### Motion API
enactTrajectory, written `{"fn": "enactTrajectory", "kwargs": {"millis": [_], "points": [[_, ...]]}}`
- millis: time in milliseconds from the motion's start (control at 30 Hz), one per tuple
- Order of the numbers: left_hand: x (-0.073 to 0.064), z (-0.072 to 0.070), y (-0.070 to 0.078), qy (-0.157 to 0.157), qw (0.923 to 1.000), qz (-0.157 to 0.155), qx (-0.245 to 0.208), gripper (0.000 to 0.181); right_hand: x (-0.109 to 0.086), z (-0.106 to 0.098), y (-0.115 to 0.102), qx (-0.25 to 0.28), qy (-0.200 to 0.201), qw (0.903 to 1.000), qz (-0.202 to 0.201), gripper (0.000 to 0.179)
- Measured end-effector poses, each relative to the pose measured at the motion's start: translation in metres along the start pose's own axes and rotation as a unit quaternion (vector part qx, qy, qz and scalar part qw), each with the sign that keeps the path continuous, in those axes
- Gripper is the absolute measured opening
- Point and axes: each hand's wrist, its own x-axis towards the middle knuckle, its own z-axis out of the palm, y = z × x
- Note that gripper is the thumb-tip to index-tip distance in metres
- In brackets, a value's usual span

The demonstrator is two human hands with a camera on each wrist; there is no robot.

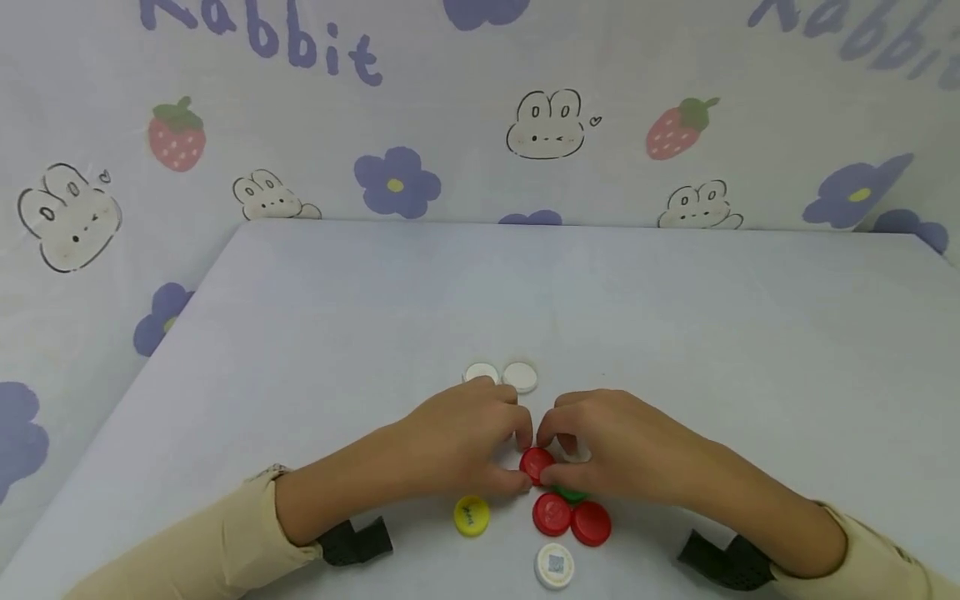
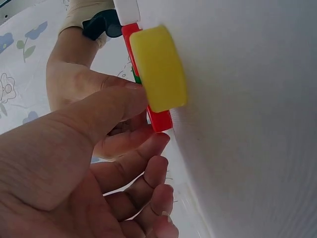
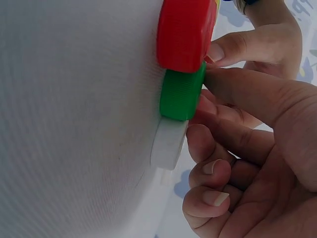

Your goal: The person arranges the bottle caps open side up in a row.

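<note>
In the head view a red bottle cap (image 1: 536, 464) sits between both hands. My left hand (image 1: 468, 437) has its thumb and index finger at the cap's left side; the left wrist view shows the index fingertip right at this red cap (image 2: 161, 121). From the other side my right hand (image 1: 626, 446) reaches in, thumb over the cap's edge and index finger curled above it. Under the right thumb a green cap (image 1: 572, 494) is partly hidden; it shows more fully in the right wrist view, beside a white cap (image 3: 169, 144).
Two more red caps (image 1: 552, 514) lie touching just in front. A yellow cap (image 1: 472, 516) with writing sits left of them. Nearest the front is a white cap (image 1: 555, 567) with a square mark. Two white caps (image 1: 520, 377) lie behind the left hand on the white table (image 1: 300, 333).
</note>
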Motion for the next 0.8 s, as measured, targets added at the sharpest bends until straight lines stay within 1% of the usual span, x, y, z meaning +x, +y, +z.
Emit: {"fn": "enactTrajectory", "kwargs": {"millis": [133, 367, 533, 800], "points": [[0.0013, 0.0011, 0.0008, 0.005, 0.9999, 0.011, 0.003, 0.021, -0.001, 0.0008, 0.0001, -0.005, 0.001, 1.0, 0.007, 0.014], [0.0017, 0.0012, 0.002, 0.005, 0.9999, 0.01, 0.008, 0.02, 0.0, 0.0018, 0.0003, 0.006, -0.007, 0.9999, 0.013, 0.016], [0.0005, 0.0008, 0.0024, 0.008, 0.9999, 0.011, 0.011, 0.019, 0.0011, 0.0024, -0.0001, 0.01, -0.009, 0.9999, 0.007, 0.016], [-0.001, -0.0004, 0.0039, 0.001, 1.0, 0.003, 0.002, 0.018, 0.0023, 0.0032, -0.0006, 0.011, -0.009, 0.9999, -0.005, 0.014]]}}
